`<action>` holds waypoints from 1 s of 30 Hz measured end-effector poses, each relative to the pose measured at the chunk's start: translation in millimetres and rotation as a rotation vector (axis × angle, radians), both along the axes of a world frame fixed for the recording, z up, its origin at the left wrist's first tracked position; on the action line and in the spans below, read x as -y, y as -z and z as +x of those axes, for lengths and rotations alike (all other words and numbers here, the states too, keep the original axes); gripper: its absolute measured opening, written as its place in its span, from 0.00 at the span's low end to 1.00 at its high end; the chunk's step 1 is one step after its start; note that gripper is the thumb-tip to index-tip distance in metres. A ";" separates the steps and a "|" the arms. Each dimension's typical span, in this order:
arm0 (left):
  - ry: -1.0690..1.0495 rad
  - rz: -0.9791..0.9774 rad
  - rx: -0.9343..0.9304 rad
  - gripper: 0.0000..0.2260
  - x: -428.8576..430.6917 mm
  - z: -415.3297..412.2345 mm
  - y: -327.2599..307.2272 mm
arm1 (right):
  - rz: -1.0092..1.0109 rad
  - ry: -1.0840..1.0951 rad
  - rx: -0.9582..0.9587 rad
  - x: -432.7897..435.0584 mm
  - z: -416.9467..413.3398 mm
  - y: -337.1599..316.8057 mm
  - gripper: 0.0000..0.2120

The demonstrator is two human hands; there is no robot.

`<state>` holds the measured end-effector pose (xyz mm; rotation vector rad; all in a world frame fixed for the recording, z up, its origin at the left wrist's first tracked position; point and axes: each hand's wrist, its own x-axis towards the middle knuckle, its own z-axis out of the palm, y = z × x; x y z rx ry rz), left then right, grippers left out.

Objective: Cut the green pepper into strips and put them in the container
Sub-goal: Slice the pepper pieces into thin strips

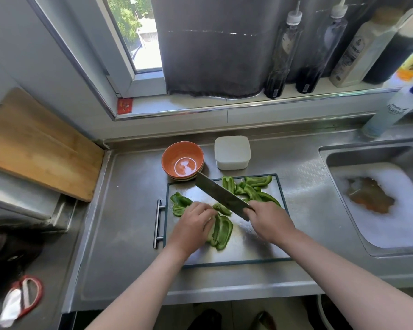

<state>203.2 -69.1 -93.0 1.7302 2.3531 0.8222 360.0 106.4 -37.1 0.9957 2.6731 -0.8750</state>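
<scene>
A steel cutting board [255, 246] lies on the counter. On it, a flat green pepper piece [221, 231] sits under my left hand [192, 225], whose curled fingers hold it down. My right hand [268, 221] grips a cleaver [218, 195] by its handle, blade raised and pointing up-left over the board. Cut pepper strips [250, 186] are piled at the board's far right; more pepper pieces [179, 203] lie at the far left. A white square container [232, 152] stands behind the board, with an orange bowl [183, 160] to its left.
A sink [379, 203] with foamy water is at the right. Several bottles [284, 51] stand on the windowsill. A wooden board [38, 144] leans at the left. Red-handled scissors [22, 298] lie at the lower left.
</scene>
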 end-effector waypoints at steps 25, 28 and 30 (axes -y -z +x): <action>0.446 -0.523 -0.579 0.09 -61.9 -2.1 -0.7 | -0.006 0.250 -0.142 -5.3 2.7 1.1 0.13; 0.444 -0.387 -0.578 0.11 -54.4 -7.0 5.3 | -0.009 0.261 -0.147 -7.7 4.6 4.2 0.13; 0.427 -0.329 -0.536 0.13 -52.1 -9.5 6.1 | -0.005 0.268 -0.131 -9.0 5.9 6.5 0.13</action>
